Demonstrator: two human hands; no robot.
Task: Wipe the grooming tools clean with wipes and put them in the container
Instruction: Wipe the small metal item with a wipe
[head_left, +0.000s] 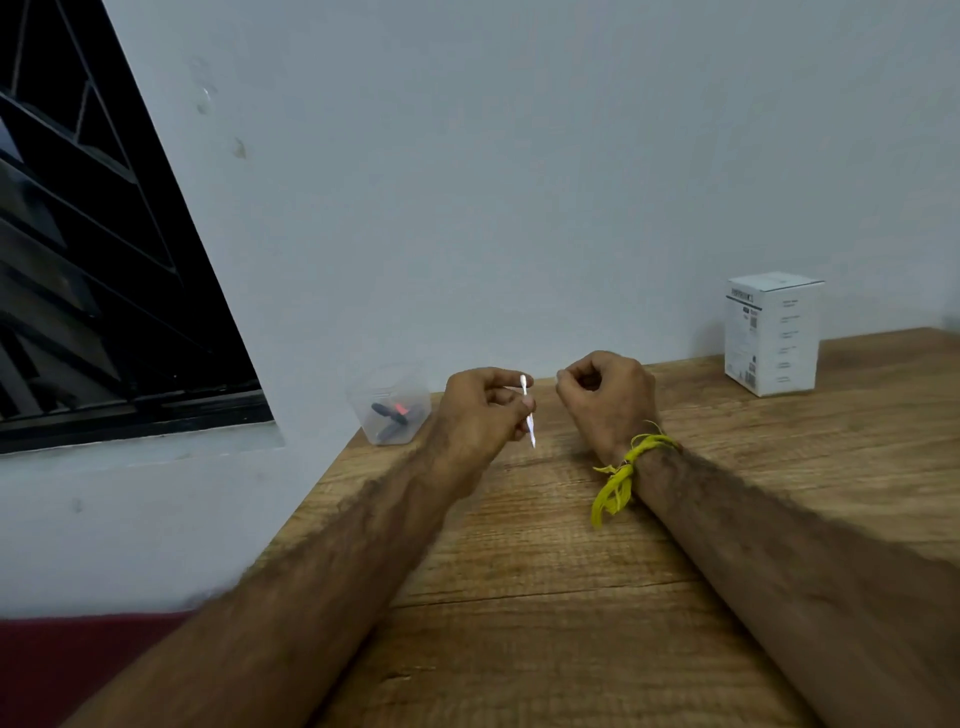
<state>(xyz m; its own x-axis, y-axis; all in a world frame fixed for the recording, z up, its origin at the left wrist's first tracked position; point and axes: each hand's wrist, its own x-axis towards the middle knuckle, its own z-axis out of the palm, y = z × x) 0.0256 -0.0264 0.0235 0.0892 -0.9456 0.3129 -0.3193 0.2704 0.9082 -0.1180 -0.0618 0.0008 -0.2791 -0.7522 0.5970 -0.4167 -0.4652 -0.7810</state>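
My left hand (480, 415) pinches a thin white stick-like grooming tool (529, 415), held nearly upright above the wooden table (571, 571). My right hand (608, 400) is curled shut just to its right, a small gap away; I cannot tell whether anything small sits between its fingertips. A yellow band is tied around the right wrist. A clear plastic container (390, 413) stands at the table's far left corner by the wall, left of my left hand, with dark tools and a red-orange piece inside. No wipe shows clearly.
A white cardboard box (771, 332) stands at the back right of the table against the grey wall. A dark barred window (104, 286) lies to the left. The table's left edge runs diagonally, with red fabric (78, 665) below it.
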